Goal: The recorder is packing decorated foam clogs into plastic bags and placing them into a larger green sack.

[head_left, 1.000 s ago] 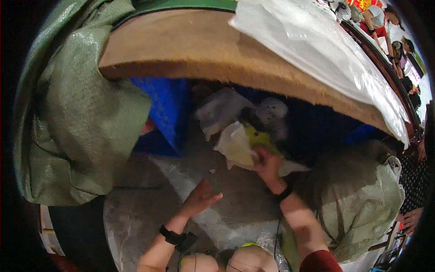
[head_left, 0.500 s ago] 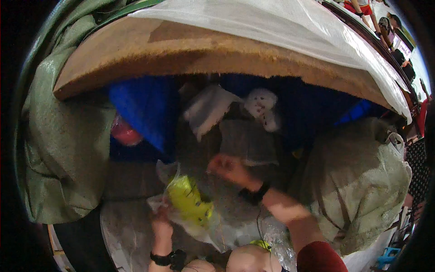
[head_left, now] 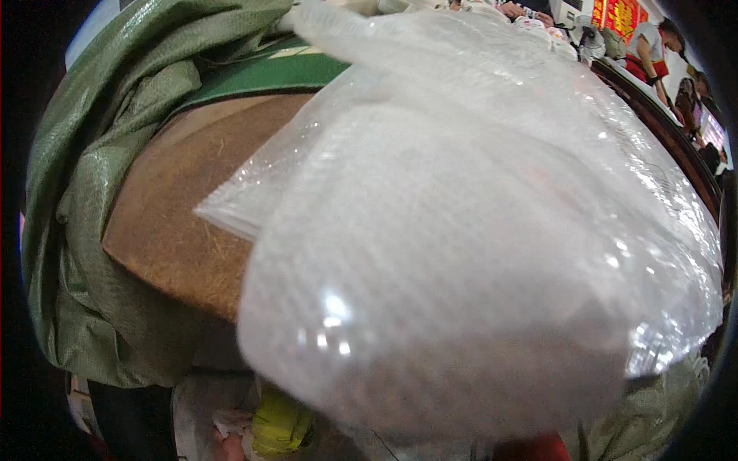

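Note:
A large translucent white plastic bag point(head_left: 430, 253) fills the middle of the view, close up and blurred. My left hand point(head_left: 228, 446) shows only in part at the lower left edge, closed at a bundle of yellow-green goods point(head_left: 283, 424) in clear plastic. My right hand is hidden behind the big bag. Only a piece of my red sleeve point(head_left: 534, 447) shows below it.
A brown board edge point(head_left: 184, 200) with a green band point(head_left: 261, 74) lies at the left. Green woven sacking point(head_left: 108, 230) hangs beside it, and more sacking point(head_left: 653, 419) is at the lower right. A person point(head_left: 652, 54) stands at the far right.
The view has tilted up. A big plastic bag now covers the middle, hiding my right hand and the space under the board. The yellow-green bundle and my left hand have dropped toward the lower edge.

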